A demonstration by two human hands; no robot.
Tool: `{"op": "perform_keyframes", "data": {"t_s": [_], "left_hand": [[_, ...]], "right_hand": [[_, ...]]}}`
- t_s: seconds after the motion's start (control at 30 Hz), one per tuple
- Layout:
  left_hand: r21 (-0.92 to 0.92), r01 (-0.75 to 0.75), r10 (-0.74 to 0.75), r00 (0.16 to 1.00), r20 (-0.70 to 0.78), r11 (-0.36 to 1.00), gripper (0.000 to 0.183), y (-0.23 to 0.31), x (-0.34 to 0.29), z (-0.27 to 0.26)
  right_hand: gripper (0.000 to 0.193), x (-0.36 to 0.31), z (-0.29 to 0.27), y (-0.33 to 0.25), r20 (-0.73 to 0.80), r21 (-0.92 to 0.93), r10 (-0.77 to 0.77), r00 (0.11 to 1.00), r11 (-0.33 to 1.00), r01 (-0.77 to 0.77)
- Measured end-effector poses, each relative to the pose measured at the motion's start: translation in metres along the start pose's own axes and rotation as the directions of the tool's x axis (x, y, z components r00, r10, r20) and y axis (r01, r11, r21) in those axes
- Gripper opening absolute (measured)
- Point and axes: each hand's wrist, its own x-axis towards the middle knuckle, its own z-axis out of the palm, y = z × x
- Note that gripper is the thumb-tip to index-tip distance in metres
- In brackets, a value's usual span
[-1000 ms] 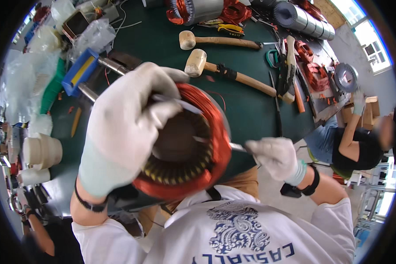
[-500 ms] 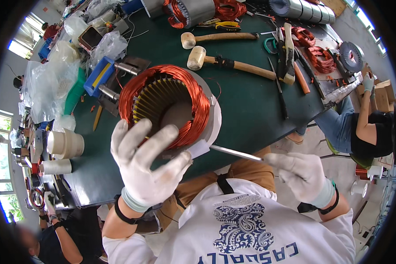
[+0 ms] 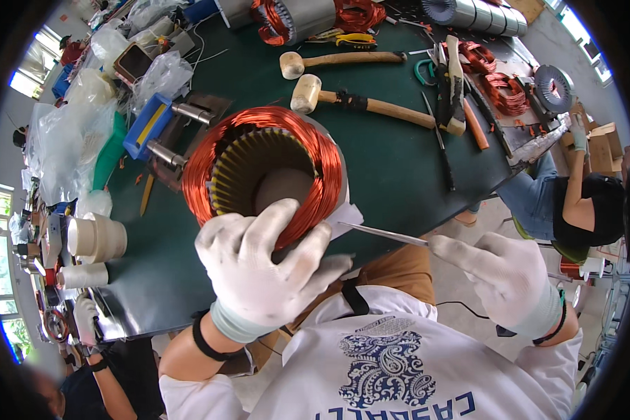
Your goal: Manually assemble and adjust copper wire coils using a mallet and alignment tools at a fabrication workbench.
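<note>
A motor stator (image 3: 287, 185) stands on the green table in front of me, its ring of red copper winding (image 3: 196, 178) bulging around the slotted bore. My left hand (image 3: 262, 262), in a white glove, lies over the near side of the winding. Its fingers are bent but apart, and the thumb sticks out to the right. In my right hand (image 3: 500, 276), also gloved, is a slim metal rod-like tool (image 3: 388, 234), gripped at its right end. The tool's tip meets a white slip of paper (image 3: 346, 215) at the stator's near right side.
Two mallets (image 3: 306, 94) lie beyond the stator, with yellow-handled pliers (image 3: 355, 39) behind them. Copper coils (image 3: 505, 94) and a hammer are at the right. A blue-ended metal fixture (image 3: 148, 126), plastic bags and white spools (image 3: 98, 234) are at the left. Co-workers sit on both sides.
My left hand has moved right and closer to me, its fingers now lower over the near winding. My right hand has shifted right and slightly down, and the tool tilts more.
</note>
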Motion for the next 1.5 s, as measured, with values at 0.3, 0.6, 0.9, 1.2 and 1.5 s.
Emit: {"op": "perform_keyframes", "data": {"t_s": [0.3, 0.6, 0.9, 1.2, 1.5], "left_hand": [[0.108, 0.112, -0.08, 0.962, -0.262, 0.988, 0.025, 0.019, 0.018, 0.038], [0.141, 0.165, -0.121, 0.952, -0.28, 0.976, 0.019, 0.019, 0.018, 0.046], [-0.342, 0.226, -0.178, 0.97, 0.167, 0.912, 0.033, -0.055, 0.084, -0.024], [-0.567, 0.225, 0.014, 0.922, 0.386, 0.792, 0.032, -0.11, 0.11, 0.01], [-0.675, 0.383, -0.264, 0.924, 0.277, 0.63, 0.032, -0.101, 0.097, 0.016]], "right_hand": [[0.063, 0.029, 0.024, 0.015, -0.044, 0.112, -0.006, 0.999, 0.994, 0.011], [0.052, 0.062, 0.018, 0.006, 0.123, 0.602, 0.141, 0.982, 0.776, -0.187], [0.04, 0.058, 0.024, 0.01, -0.089, 0.472, 0.087, 0.992, 0.881, -0.035], [0.026, 0.057, 0.018, 0.009, 0.098, 0.343, 0.065, 0.993, 0.935, -0.095], [0.022, 0.087, 0.021, 0.002, 0.329, 0.465, 0.181, 0.927, 0.823, -0.326]]}}
